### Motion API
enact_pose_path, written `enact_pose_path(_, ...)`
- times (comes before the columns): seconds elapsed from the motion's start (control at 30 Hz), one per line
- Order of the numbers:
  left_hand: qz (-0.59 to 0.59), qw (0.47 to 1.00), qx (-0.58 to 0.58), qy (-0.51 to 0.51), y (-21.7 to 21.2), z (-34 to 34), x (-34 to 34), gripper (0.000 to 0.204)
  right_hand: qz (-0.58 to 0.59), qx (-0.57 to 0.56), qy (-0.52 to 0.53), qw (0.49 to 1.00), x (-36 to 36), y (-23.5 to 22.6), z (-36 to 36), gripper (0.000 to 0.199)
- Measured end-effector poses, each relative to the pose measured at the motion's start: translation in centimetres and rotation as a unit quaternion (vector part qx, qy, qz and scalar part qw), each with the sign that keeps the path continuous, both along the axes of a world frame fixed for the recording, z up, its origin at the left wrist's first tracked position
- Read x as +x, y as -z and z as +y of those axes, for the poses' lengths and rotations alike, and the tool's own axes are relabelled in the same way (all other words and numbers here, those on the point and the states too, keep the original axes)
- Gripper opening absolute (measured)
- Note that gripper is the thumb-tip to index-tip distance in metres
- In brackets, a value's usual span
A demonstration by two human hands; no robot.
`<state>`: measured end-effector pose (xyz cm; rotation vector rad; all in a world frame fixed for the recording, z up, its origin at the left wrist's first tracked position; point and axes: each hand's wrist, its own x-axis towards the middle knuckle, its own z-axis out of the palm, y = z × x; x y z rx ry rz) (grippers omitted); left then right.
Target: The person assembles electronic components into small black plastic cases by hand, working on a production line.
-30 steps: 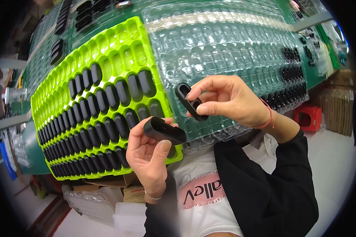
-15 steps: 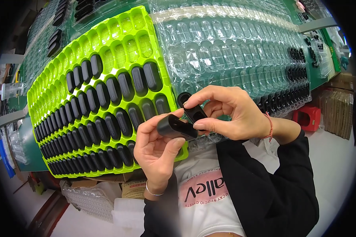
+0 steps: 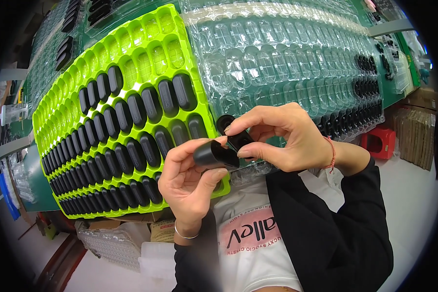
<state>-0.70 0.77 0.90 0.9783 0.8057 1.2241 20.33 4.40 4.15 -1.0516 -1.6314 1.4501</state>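
My left hand [image 3: 189, 189] grips a black hollow plastic shell [image 3: 210, 155] between thumb and fingers, its open side turned toward my right hand [image 3: 294, 141]. With thumb and forefinger my right hand pinches a narrow black plastic insert [image 3: 238, 139] that has rounded recesses. Shell and insert are very close together; whether they touch is hard to see. To the left lies a bright green tray [image 3: 199, 92] with rows of black oblong cases [image 3: 151, 103] in its pockets. Its two far rows hold few or no cases.
A clear plastic tray [image 3: 277, 63] lies right of the green one, with small black parts [image 3: 367, 87] at its right end. A red plastic bin [image 3: 378, 143] and stacked cardboard [image 3: 409, 138] stand at the right. Cartons [image 3: 113, 246] sit below the table's near edge.
My left hand has shifted slightly left and tilted the shell a little. The insert and my right hand have barely moved. Both hands keep their grips.
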Motion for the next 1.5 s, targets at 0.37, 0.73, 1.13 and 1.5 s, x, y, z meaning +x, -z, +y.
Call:
enact_pose_path(0.37,-0.046,0.992,-0.101,-0.058,0.2,-0.4,0.6,0.040,-0.034,0.080,0.043,0.995,0.1,0.3,0.1,0.025)
enact_pose_path(0.73,-0.094,0.986,-0.139,-0.018,0.0,-0.3,1.3,0.043,-0.098,0.232,0.071,0.965,0.1,0.7,-0.4,0.023)
enact_pose_path(1.13,-0.040,0.995,-0.070,-0.056,0.7,-0.3,2.0,0.041,-0.208,0.396,0.040,0.894,0.4,1.7,-0.5,0.036)
enact_pose_path(1.5,-0.079,0.991,-0.104,-0.035,1.1,0.1,1.6,0.039,-0.175,0.372,0.037,0.911,0.5,1.8,-0.1,0.037)
